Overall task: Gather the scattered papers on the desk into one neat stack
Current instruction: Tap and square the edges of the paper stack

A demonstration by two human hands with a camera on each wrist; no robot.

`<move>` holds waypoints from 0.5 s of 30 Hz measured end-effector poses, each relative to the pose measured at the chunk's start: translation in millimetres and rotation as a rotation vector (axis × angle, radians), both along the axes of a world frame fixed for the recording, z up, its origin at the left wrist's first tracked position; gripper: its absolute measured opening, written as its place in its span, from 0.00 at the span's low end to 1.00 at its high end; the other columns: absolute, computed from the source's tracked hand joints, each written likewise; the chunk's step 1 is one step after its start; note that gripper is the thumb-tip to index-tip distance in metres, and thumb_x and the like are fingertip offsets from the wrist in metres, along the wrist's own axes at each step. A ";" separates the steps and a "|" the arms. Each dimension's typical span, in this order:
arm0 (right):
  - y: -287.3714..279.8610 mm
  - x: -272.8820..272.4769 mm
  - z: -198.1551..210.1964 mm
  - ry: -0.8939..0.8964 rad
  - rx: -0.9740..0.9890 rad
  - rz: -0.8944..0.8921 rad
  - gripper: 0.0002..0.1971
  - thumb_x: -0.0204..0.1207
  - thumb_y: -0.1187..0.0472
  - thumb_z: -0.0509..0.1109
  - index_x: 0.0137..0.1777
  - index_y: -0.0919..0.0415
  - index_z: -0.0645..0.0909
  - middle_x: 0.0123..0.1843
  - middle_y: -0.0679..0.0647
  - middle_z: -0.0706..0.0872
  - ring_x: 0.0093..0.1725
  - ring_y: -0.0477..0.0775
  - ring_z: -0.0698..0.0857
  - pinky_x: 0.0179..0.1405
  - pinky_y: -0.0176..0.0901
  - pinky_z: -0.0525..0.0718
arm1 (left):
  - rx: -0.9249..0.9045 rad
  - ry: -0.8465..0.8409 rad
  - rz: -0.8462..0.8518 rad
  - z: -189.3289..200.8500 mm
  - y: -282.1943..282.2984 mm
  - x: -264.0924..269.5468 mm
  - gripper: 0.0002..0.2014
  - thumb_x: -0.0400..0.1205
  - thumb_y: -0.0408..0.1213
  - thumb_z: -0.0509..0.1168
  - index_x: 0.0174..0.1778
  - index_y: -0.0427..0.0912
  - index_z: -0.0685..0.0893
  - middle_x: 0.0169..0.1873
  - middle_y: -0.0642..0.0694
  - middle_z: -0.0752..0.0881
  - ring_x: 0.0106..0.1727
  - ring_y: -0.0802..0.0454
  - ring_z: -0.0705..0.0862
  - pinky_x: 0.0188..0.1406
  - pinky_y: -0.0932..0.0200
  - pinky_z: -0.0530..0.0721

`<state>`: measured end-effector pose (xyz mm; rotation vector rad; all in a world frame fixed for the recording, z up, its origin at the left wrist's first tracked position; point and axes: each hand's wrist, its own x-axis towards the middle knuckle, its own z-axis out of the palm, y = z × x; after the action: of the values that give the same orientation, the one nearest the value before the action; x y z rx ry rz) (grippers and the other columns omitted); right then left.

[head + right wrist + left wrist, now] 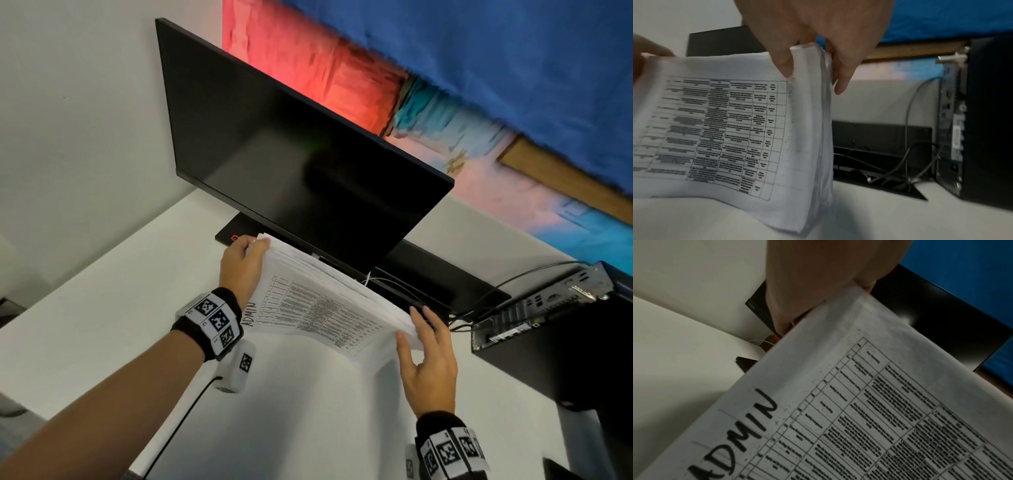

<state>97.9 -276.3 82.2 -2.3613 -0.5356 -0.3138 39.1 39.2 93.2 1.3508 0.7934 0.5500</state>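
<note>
At the left of the head view the left hand (239, 265) grips one short edge of the stack (322, 298), its fingers curled round the far corner and the palm flat against the paper's side; in the left wrist view the same hand (818, 277) sits at the upper middle, closed on the top corner of the sheet marked ADMIN. The stack is a thick bundle of printed tables, held tilted above the desk (102, 274) in the middle of the frame, just in front of the dark monitor (291, 154) that fills the upper centre. Its lower corner casts a shadow on the white surface beneath. At the right end the right hand (428, 356) pinches the other short edge, thumb on the printed face and the other fingers, slightly spread, behind the sheets; the right wrist view shows this pinch at the top centre (812, 40). Further right, cables (479, 305) run to an open computer case (541, 308) at the frame's right edge.
</note>
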 end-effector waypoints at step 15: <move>31.4 0.7 -17.6 0.645 0.702 -0.195 0.25 0.79 0.62 0.74 0.76 0.62 0.77 0.66 0.58 0.88 0.65 0.60 0.87 0.65 0.53 0.87 | 0.027 -0.016 -0.119 -30.6 -14.0 -9.5 0.17 0.76 0.38 0.78 0.60 0.38 0.87 0.50 0.47 0.93 0.49 0.51 0.93 0.45 0.58 0.93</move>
<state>98.6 -244.9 64.5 -1.6827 0.1126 0.1654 29.6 25.2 62.6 1.4070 0.6903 0.4790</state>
